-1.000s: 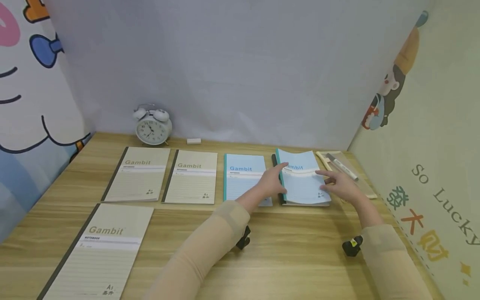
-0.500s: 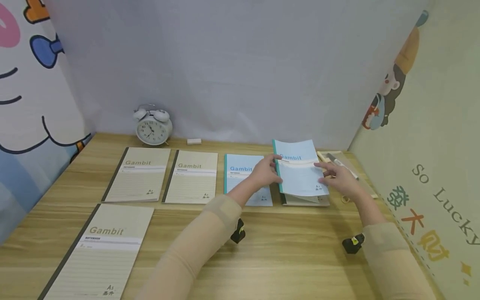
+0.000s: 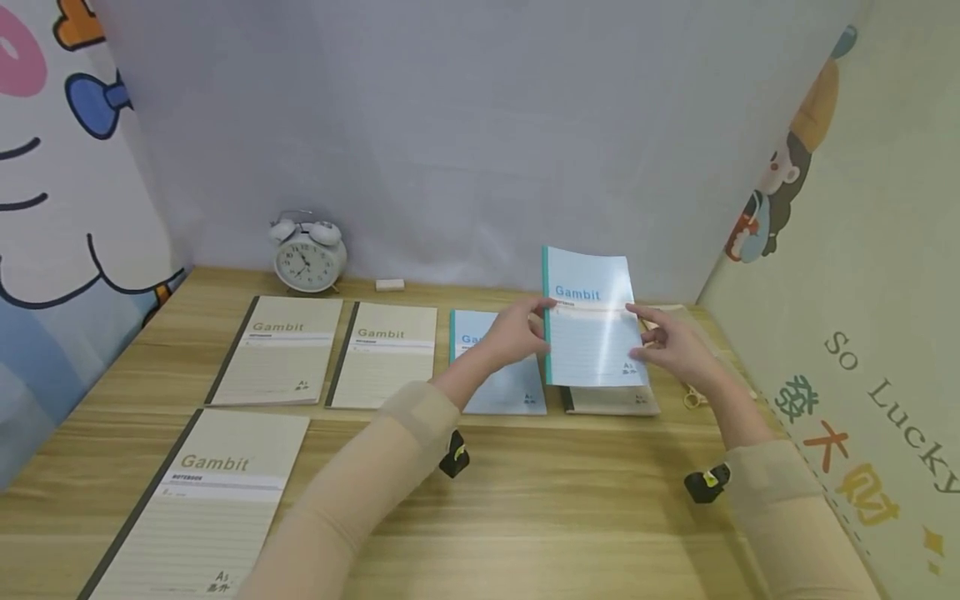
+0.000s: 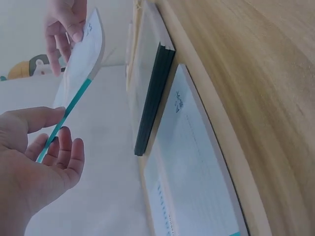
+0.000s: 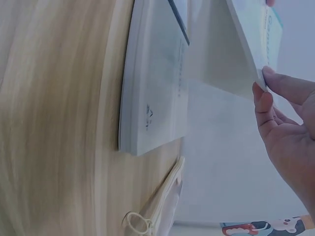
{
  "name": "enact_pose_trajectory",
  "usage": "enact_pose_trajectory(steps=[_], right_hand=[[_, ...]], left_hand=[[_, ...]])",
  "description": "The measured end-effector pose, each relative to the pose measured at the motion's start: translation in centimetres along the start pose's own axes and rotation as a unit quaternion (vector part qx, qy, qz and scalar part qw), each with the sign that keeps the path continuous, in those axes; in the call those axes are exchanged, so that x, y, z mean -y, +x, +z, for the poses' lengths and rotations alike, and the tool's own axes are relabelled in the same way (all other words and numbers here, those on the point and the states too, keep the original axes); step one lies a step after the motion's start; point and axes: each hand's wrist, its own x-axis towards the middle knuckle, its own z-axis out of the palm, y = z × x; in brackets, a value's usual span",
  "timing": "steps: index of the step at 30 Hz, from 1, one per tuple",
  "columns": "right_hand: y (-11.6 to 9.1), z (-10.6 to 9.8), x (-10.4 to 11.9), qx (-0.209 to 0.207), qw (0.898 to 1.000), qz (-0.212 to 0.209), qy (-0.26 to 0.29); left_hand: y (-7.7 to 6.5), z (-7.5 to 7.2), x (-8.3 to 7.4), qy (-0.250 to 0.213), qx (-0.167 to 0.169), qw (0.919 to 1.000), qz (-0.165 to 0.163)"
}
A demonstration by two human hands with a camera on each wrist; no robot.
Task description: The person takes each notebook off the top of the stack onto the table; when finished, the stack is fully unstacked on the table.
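Observation:
A blue notebook [image 3: 592, 333] with a teal spine is held up above the table between both hands. My left hand [image 3: 516, 335] pinches its spine side, thumb on the cover and fingers behind, as the left wrist view shows. On the opposite edge, my right hand [image 3: 678, 348] pinches the notebook between thumb and fingers. Beneath it lies a stack of beige notebooks [image 5: 157, 93] with dark spines, partly covered in the head view. A second blue notebook [image 4: 192, 162] lies flat on the table to the left of the stack, partly behind my left arm.
Two beige notebooks [image 3: 273, 350] lie in the back row at left, and a larger-looking one [image 3: 202, 500] lies nearer. A white alarm clock [image 3: 307, 260] and an eraser [image 3: 389, 285] stand behind. A zip pouch [image 5: 165, 196] lies right of the stack.
The blue notebook has risen off the beige stack, gripped by both hands, and its cover now tilts more upright. More of the stack's front shows beneath it.

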Motion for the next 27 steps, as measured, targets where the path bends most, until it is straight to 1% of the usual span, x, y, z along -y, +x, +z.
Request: enact_pose_trajectory(steps=[6, 12, 16, 18, 21, 23, 27], right_hand=[[0.3, 0.0, 0.8, 0.014, 0.999, 0.001, 0.047], [0.3, 0.0, 1.9, 0.025, 0.995, -0.017, 0.094], [0.3, 0.1, 3.0, 0.019, 0.993, -0.022, 0.113], [0.2, 0.1, 3.6, 0.009, 0.994, -0.024, 0.108], [0.1, 0.3, 4.8, -0.009, 0.996, -0.035, 0.08], [-0.1, 0.4, 5.5, -0.015, 0.997, -0.047, 0.054], [-0.4, 0.8, 7.1, -0.012, 0.996, -0.081, 0.035]], left_hand=[[-1.1, -1.3, -1.3, -0.001, -0.001, 0.9996, 0.028], [-2.7, -2.9, -2.8, 0.004, 0.003, 0.9985, 0.055], [-3.8, -4.0, -3.4, 0.0, 0.002, 0.9979, 0.065], [-4.3, -4.7, -3.6, -0.007, 0.001, 0.9977, 0.067], [-5.0, -5.8, -3.8, -0.011, 0.006, 0.9974, 0.071], [-5.6, -6.6, -3.9, -0.003, 0.008, 0.9972, 0.074], [-6.9, -8.4, -3.8, 0.027, 0.016, 0.9961, 0.082]])
